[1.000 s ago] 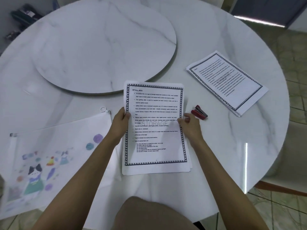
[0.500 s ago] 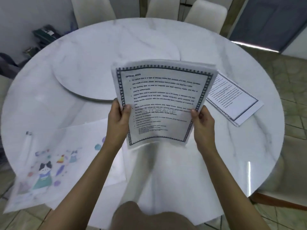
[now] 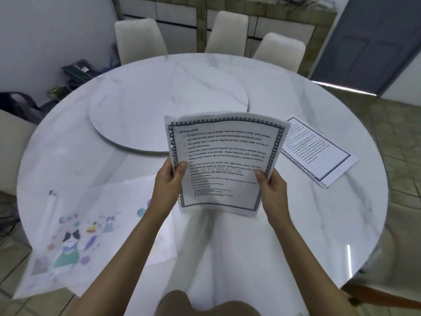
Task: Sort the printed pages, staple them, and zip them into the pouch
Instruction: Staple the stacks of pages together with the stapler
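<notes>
A stack of printed pages (image 3: pixel 224 156) with a patterned border and a "STORAGE" watermark is held upright above the table. My left hand (image 3: pixel 169 181) grips its left edge, thumb on the front. My right hand (image 3: pixel 271 185) grips the right edge the same way. A second pile of bordered pages (image 3: pixel 319 153) lies flat at the right of the table. The clear zip pouch (image 3: pixel 75 231) with cartoon cat prints lies flat at the left front, overhanging the edge. The stapler is hidden behind the held pages.
The round white marble table (image 3: pixel 296 220) carries a raised turntable disc (image 3: pixel 164 106) in its middle. Three white chairs (image 3: pixel 227 30) stand at the far side, another at the left edge. Dark bags (image 3: pixel 77 71) sit on the floor at the left.
Both hands lifted the stack off the table and raised it upright; the sheets now bow slightly. The view tilted up, and the red stapler passed out of sight behind the pages.
</notes>
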The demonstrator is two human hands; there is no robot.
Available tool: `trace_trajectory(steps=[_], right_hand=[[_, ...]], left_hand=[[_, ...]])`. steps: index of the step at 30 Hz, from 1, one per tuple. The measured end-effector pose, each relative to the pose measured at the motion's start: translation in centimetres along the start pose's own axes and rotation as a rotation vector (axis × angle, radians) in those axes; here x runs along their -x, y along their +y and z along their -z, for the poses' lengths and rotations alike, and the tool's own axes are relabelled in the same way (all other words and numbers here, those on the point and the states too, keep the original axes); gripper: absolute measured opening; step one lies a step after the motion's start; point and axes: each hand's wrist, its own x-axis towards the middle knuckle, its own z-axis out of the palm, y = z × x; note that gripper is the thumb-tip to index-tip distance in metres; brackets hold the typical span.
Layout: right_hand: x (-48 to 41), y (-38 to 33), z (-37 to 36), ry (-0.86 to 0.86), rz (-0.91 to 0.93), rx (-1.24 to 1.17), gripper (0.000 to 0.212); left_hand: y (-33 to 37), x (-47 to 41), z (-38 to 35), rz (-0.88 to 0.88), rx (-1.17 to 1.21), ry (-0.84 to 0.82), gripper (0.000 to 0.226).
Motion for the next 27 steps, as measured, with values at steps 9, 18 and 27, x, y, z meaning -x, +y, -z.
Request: trace_trajectory(steps=[9,18,27], right_hand=[[0.9,0.5,1.2,-0.019,-0.048,0.072,0.013],[3.4,3.6,2.8,-0.038,-0.213,0.094,0.013],[0.6,6.9,5.1,-0.094,-0.325,0.394,0.008]], left_hand=[[3.2,-1.0,0.5,-0.086,-0.021,0.061,0.025],[1.6,-1.5,0.4,-0.017,-0.09,0.098,0.011],[-4.5,-2.2,-0.5,0.223,-0.283,0.056,0.005]])
